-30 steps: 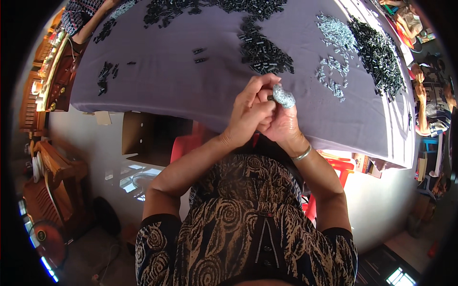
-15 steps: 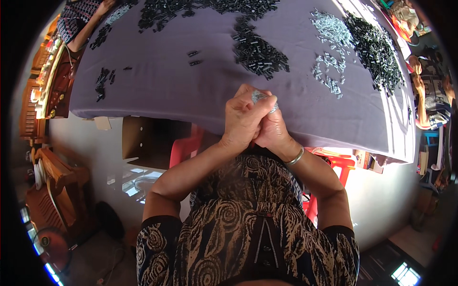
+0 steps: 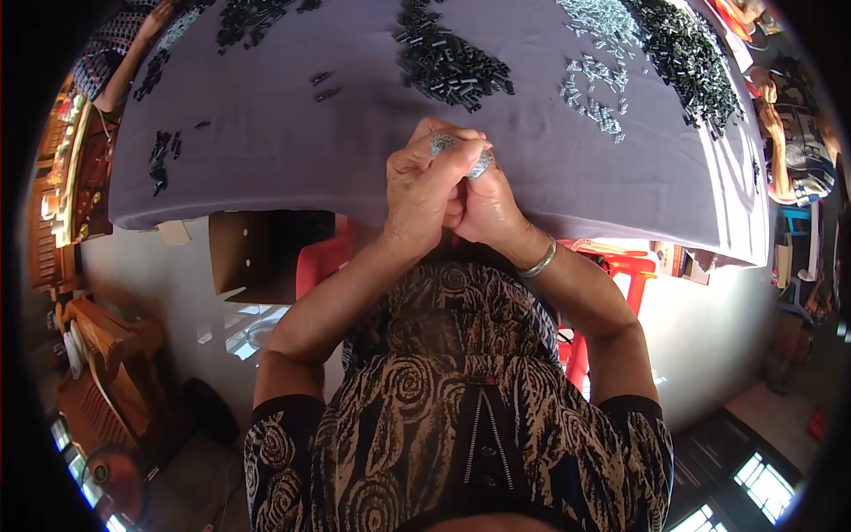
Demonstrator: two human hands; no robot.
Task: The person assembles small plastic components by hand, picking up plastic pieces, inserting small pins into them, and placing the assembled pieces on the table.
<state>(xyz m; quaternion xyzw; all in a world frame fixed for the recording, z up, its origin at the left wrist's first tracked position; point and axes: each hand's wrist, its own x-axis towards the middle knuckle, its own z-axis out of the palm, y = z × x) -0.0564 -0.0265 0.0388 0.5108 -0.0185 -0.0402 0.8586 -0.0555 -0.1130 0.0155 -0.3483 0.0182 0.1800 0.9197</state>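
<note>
My left hand [image 3: 415, 188] and my right hand [image 3: 493, 208] are closed against each other just over the near edge of the cloth-covered table [image 3: 292, 168]. Silvery-grey wrapping shows on a digit of each hand. Whatever lies between the fingers, if anything, is hidden. Beyond my hands spreads a heap of small black cylindrical pieces [image 3: 454, 71]. Two single black pieces [image 3: 326, 93] lie to the left of that heap. To the right, small silvery pieces [image 3: 612, 124] are scattered in a loose ring.
A larger black heap [image 3: 687, 71] fills the far right, beside a silvery pile [image 3: 598, 19]. Other people's arms show at the far left [image 3: 133, 62] and right [image 3: 776, 146]. Red plastic chairs [image 3: 634, 266] and a cardboard box [image 3: 266, 253] stand below the table edge.
The whole view has tilted, so the table's heaps sit higher and further left. My hands stay pressed together, with a slight shift of the fingers.
</note>
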